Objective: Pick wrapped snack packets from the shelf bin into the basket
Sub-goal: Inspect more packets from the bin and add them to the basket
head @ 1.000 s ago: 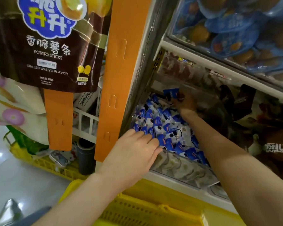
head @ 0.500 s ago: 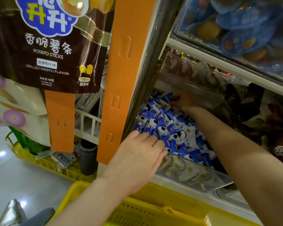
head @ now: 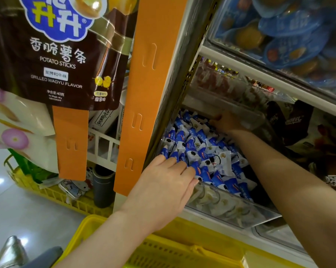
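The blue-and-white snack packets [head: 202, 149] lie heaped in a clear shelf bin [head: 231, 207], filling it from the front wall to the shadowed back. The left hand [head: 163, 188] lies over the bin's front left corner, palm down, fingers stretched out side by side with the tips resting on the nearest packets, gripping nothing that I can see. The right hand [head: 228, 122] is reached deep into the back of the bin, under the clear bin above; it is dim there and its fingers are buried among the packets, so I cannot tell if they hold one. The yellow basket [head: 182, 246] sits just below the shelf edge, under the left forearm. Left of the bin runs an orange strip [head: 153, 84], with a brown potato sticks bag [head: 52, 60] hanging beside it. Dark packets [head: 298, 122] fill the neighbouring bin on the right.
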### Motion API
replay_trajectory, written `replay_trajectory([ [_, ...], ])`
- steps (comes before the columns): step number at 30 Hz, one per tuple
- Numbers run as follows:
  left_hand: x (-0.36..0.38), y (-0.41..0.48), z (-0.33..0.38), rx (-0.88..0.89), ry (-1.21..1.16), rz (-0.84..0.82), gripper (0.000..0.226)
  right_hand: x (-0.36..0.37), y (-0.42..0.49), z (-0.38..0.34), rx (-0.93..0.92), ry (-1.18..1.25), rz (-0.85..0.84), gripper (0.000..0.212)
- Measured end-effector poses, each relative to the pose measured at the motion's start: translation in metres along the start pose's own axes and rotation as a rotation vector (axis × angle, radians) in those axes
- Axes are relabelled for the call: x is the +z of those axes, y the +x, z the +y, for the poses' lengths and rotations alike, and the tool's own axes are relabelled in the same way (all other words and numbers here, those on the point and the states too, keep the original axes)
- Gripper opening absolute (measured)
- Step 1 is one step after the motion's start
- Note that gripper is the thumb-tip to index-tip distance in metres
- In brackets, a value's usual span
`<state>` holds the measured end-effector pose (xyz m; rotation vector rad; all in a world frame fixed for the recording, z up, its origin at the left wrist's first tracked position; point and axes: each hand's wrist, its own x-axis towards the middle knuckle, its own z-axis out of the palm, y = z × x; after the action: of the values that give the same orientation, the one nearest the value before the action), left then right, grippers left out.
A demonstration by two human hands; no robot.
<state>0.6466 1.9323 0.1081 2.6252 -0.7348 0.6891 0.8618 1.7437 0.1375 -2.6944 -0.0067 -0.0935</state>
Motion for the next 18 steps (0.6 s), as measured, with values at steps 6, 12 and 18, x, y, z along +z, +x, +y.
replay_trajectory([
  [6, 0.0, 0.0, -0.001, 0.007, -0.008, 0.003, 0.04, 0.003, 0.003, -0.001, 0.036, -0.122, -0.072, 0.025],
  [12, -0.001, -0.001, -0.003, 0.012, 0.001, -0.037, 0.04, 0.002, 0.003, 0.003, 0.091, -0.068, -0.086, 0.024],
  [18, -0.004, -0.002, -0.002, -0.001, -0.008, -0.075, 0.043, -0.015, -0.017, -0.005, 0.098, 0.151, 0.28, 0.027],
])
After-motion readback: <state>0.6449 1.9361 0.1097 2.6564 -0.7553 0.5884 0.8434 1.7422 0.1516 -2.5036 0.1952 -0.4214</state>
